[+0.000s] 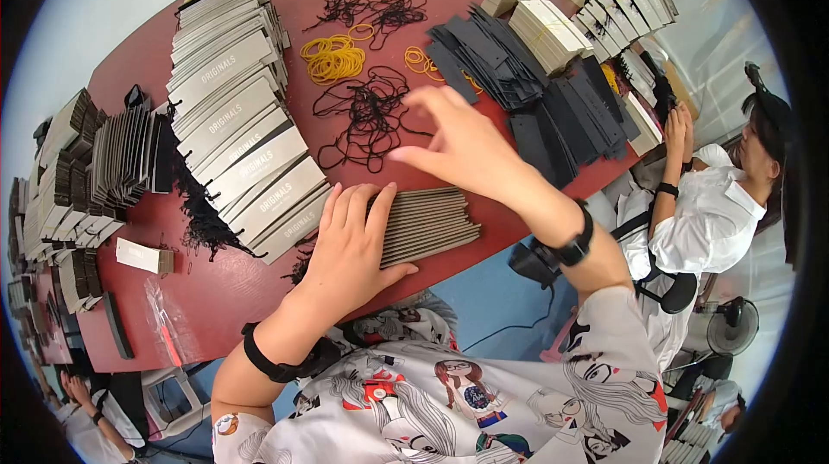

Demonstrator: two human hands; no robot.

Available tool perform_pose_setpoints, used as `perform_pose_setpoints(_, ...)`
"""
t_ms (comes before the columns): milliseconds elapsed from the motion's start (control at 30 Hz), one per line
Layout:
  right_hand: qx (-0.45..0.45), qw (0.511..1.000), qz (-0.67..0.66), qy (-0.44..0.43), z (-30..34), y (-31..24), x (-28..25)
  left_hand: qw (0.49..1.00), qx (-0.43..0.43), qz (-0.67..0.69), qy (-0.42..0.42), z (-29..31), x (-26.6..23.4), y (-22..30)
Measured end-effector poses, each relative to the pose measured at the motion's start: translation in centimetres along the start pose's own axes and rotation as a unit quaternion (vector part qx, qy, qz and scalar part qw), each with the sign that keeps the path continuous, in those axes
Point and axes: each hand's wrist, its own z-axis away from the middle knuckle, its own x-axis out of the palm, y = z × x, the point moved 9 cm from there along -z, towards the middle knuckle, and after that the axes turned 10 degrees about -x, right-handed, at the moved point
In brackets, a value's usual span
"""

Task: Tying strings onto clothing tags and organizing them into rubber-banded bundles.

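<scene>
My left hand [352, 235] lies against the left end of a row of grey card tags [432, 224], fingers stretched out and thumb apart along the near side. These tags stand packed on edge close to the table's front. Raised over the far side of that row, my right hand [462, 140] is open, with thumb and fingers spread and nothing seen between them. Its fingertips are nearest to a loose tangle of black cords [367, 123]. Left of my hands, a long overlapping row of printed pale tags [250, 131] has black strings along its left edge.
On the red table [216, 308] are yellow rubber bands [332, 60], more black cords [371, 10], dark card strips [570, 123] and bundled pale tags [548, 32]. Grey tag stacks [65, 179] stand far left. A person in white [717, 205] works at the right.
</scene>
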Motion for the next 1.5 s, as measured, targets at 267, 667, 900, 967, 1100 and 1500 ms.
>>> perform_pose_setpoints(267,-0.025,0.967,0.251,-0.020,-7.6,3.8,5.2,1.000,0.003,0.021,0.020,0.0,0.0,-0.4)
perform_pose_setpoints(667,-0.033,0.973,0.227,-0.033,-13.0,8.2,-2.6,0.999,0.000,0.048,0.025,0.2,0.0,-0.4)
perform_pose_setpoints(900,0.021,0.976,0.216,-0.012,-16.8,8.7,-5.8,1.000,-0.004,0.026,0.013,0.1,0.0,-0.3)
perform_pose_setpoints(967,-0.014,0.976,0.214,-0.039,-18.0,8.0,-3.8,0.999,-0.001,0.034,0.005,0.1,0.2,-0.3)
perform_pose_setpoints(1100,-0.057,0.978,0.197,-0.036,-19.6,5.7,-0.3,0.999,-0.012,0.047,0.015,0.0,0.5,-0.7)
perform_pose_setpoints(1500,-0.374,0.887,0.257,0.081,-20.0,-10.5,2.0,0.998,0.009,0.053,0.040,0.5,0.7,-0.5)
